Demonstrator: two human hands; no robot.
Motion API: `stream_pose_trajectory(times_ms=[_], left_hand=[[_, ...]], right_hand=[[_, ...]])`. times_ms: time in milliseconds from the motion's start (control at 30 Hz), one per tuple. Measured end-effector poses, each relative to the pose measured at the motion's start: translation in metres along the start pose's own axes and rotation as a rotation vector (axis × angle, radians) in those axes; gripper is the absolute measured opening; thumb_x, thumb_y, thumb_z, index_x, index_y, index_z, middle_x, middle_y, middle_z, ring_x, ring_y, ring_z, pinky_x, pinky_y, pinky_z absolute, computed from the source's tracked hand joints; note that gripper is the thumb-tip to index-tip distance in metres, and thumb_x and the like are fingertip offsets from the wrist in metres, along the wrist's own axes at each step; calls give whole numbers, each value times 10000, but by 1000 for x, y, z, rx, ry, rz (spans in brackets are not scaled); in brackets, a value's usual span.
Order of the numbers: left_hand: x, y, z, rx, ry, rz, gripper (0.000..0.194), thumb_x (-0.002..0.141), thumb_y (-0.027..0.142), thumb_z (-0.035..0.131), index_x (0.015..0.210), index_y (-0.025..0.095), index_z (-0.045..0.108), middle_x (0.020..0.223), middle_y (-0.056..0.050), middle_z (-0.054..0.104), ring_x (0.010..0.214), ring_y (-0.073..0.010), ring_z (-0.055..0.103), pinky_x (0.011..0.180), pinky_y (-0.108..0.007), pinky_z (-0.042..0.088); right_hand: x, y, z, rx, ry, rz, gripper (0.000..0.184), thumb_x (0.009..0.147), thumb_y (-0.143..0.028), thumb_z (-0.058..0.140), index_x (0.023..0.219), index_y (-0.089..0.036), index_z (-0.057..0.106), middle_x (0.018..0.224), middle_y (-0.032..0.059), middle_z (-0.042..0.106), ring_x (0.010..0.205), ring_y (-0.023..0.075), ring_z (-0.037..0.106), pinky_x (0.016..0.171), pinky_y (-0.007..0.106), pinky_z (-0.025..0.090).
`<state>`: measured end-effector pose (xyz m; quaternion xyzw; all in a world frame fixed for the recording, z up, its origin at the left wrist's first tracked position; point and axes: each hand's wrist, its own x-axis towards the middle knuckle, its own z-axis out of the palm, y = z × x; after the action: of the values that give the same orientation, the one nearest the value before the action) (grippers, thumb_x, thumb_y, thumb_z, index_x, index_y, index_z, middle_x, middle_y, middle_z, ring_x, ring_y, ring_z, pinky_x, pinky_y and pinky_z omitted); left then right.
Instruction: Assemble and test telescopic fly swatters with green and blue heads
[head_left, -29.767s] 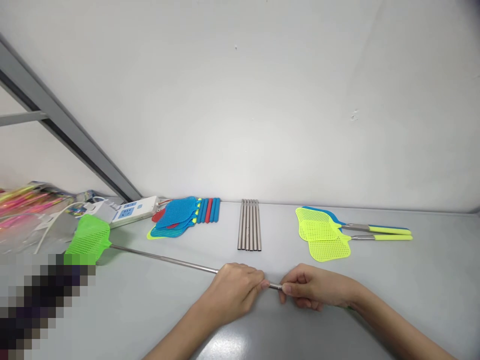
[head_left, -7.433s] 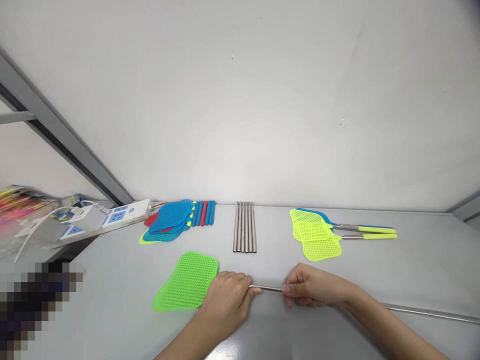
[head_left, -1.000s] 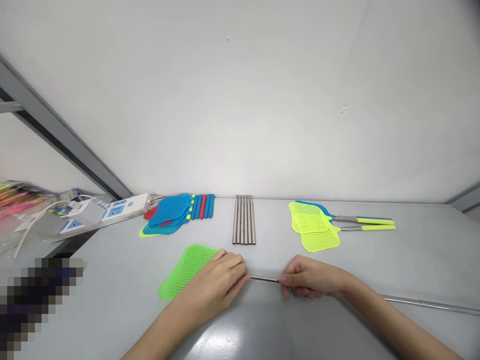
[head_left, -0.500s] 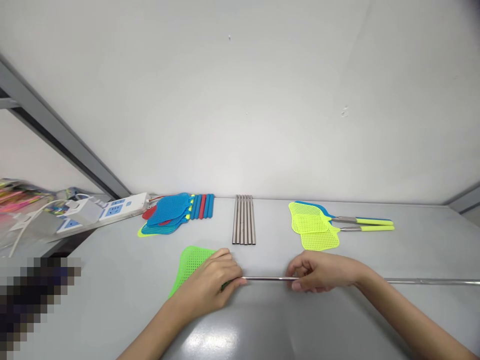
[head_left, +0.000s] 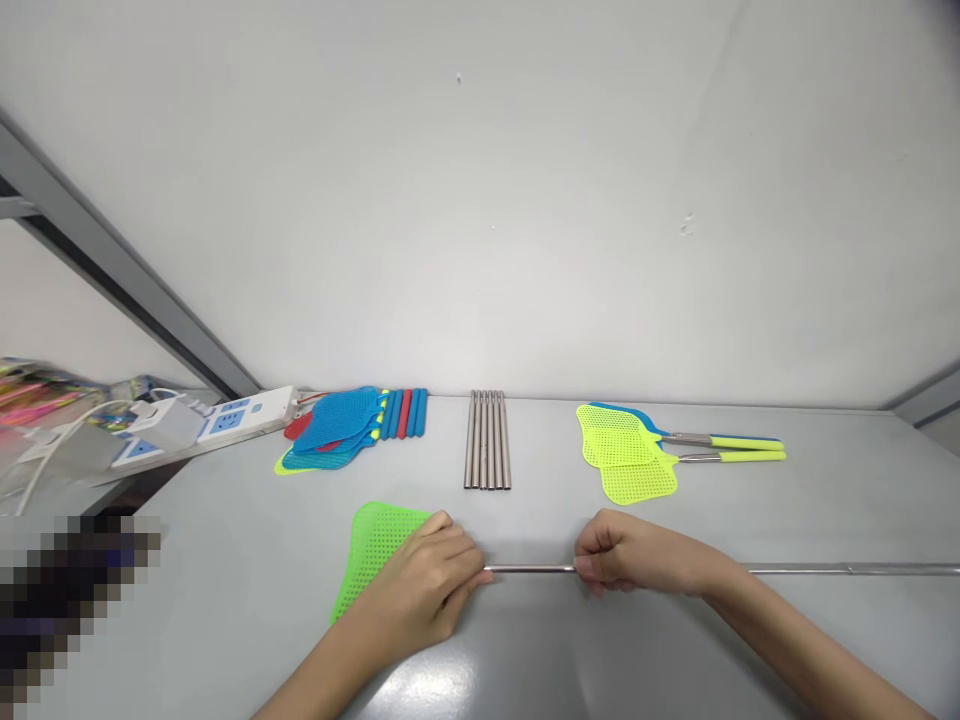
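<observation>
A green mesh swatter head [head_left: 375,545] lies flat on the grey table [head_left: 240,590], joined to a thin metal rod [head_left: 529,569] that runs right past the frame edge. My left hand [head_left: 427,585] is closed over the neck where head and rod meet. My right hand [head_left: 637,555] is closed round the rod a short way to the right. The rod's far stretch [head_left: 855,569] lies level along the table.
Along the back wall lie a pile of blue, red and yellow swatter heads with coloured grips [head_left: 352,428], several metal tubes [head_left: 487,452], and finished yellow swatters [head_left: 637,455]. A power strip [head_left: 225,425] and packaged goods [head_left: 37,400] sit at the left.
Over the last second the rod has swung from slanting toward me to level, and the green head has turned with it. Both hands keep their grip. Half a minute ago the head lay far left.
</observation>
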<state>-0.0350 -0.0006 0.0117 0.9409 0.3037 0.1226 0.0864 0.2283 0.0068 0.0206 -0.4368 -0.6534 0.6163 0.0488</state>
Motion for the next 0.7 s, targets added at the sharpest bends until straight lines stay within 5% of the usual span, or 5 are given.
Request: stream_pose_trajectory(times_ms=[333,700], left_hand=[[4,11,2,28,10,38,283,883,164,343,620,165,446,561,9,436,537,-126,357,584,-286,285],[7,6,1,-38,-36,-27,276,899,215,344,647,173,447,588,13,461,555,-127,387,629,-289,312]], right_hand=[[5,-5,9,202,-157,215,287,788,-324,465,569,-142,508,421,-77,310,358,35,212,349,182,129],[4,-3,-1,66,-129,69,362,826,-426,442,740,-123,620,503,-39,430,394,44,314,324,150,214]])
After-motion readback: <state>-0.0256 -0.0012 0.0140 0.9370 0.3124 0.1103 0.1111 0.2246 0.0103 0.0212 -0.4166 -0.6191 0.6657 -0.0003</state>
